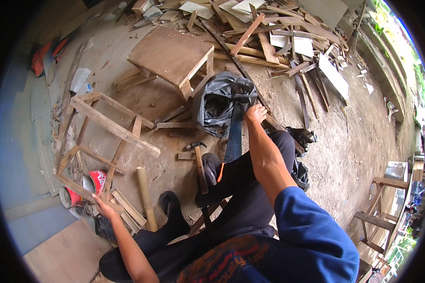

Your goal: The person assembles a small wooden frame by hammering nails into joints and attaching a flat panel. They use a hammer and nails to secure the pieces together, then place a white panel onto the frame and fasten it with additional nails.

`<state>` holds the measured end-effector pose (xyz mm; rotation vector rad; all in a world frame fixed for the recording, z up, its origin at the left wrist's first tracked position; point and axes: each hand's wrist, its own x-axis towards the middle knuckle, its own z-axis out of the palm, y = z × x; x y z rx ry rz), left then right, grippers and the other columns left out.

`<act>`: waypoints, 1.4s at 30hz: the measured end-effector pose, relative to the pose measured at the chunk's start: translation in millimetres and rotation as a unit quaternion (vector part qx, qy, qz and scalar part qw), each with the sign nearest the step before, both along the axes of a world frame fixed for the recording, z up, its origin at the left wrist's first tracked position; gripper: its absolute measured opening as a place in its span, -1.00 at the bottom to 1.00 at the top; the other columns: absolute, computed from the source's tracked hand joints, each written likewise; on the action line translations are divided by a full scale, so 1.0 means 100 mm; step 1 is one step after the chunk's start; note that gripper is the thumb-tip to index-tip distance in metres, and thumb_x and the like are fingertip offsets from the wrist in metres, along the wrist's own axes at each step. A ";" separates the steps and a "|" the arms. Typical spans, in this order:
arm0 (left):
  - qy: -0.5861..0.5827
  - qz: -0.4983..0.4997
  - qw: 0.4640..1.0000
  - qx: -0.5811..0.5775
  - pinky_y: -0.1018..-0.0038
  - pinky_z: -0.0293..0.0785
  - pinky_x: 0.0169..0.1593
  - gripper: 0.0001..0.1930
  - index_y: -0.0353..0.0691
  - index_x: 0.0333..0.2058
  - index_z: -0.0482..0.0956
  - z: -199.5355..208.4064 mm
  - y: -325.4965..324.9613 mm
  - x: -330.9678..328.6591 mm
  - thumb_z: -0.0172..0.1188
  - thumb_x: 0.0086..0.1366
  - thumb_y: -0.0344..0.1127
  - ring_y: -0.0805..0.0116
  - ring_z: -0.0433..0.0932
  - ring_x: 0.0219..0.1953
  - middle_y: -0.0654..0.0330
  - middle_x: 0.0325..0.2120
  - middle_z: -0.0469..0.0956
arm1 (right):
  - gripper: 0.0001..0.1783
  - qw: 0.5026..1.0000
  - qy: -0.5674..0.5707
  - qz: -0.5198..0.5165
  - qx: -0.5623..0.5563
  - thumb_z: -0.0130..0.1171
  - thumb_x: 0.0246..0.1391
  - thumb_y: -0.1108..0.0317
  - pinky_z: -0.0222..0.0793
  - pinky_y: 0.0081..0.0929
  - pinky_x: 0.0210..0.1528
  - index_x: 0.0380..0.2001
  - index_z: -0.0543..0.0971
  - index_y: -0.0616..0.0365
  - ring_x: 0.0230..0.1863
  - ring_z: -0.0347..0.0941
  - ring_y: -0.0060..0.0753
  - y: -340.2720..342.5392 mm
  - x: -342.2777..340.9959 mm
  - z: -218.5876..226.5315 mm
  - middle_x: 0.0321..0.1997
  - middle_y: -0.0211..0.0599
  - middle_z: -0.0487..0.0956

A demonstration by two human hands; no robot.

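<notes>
My left hand [106,207] is closed around the lower rail of a bare wooden stool frame [111,123], which lies tilted on the ground. Beyond my raised knee, my right hand [255,114] has its fingers curled at the edge of a black plastic bag [208,106], over a long dark wooden strip [288,128]. Whether it grips the strip or the bag is hidden. A wide dark blade [233,139] slants from the bag toward my foot. A claw hammer [200,165] with a wooden handle is propped beside my shoe.
A small wooden table [170,54] stands beyond the bag. Scrap wood and boards [278,37] are heaped at the back. Red tins [97,180] and a bamboo piece [146,198] are at the left. A wooden rack [378,214] stands far right.
</notes>
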<state>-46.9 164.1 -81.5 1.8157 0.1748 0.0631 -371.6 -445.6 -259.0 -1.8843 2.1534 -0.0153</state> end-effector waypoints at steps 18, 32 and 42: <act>-0.001 -0.010 0.998 0.058 0.25 0.52 0.00 -0.27 -0.44 -0.05 0.53 0.15 0.02 0.10 -0.08 0.35 0.28 0.17 0.53 -0.03 -0.01 -0.06 0.53 | -0.49 0.987 0.076 0.100 0.102 0.14 0.12 0.14 0.22 0.07 0.14 0.12 0.42 0.04 0.21 0.36 0.05 -0.04 0.01 0.18 0.20 -0.18 0.43; -0.006 -0.004 0.999 0.031 0.28 0.54 -0.09 -0.47 -0.43 -0.15 0.58 0.12 -0.10 0.18 0.13 0.33 0.06 0.18 0.58 -0.12 0.01 -0.16 0.59 | -0.59 0.878 -0.399 0.256 -0.071 0.19 0.13 0.15 0.38 -0.06 -0.39 -0.56 0.54 0.35 -0.39 0.51 0.27 0.25 0.37 1.21 -0.57 0.20 0.51; -0.105 0.038 0.986 -0.121 0.31 0.43 -0.02 -0.53 -0.56 -0.17 0.52 -0.15 -0.40 0.46 0.25 0.28 -0.11 0.25 0.53 -0.12 -0.06 -0.17 0.57 | -0.73 0.828 -0.400 0.391 0.016 0.20 0.12 0.25 0.45 -0.26 -0.35 -0.32 0.59 0.30 -0.41 0.61 -0.08 0.70 0.37 1.19 -0.48 0.05 0.60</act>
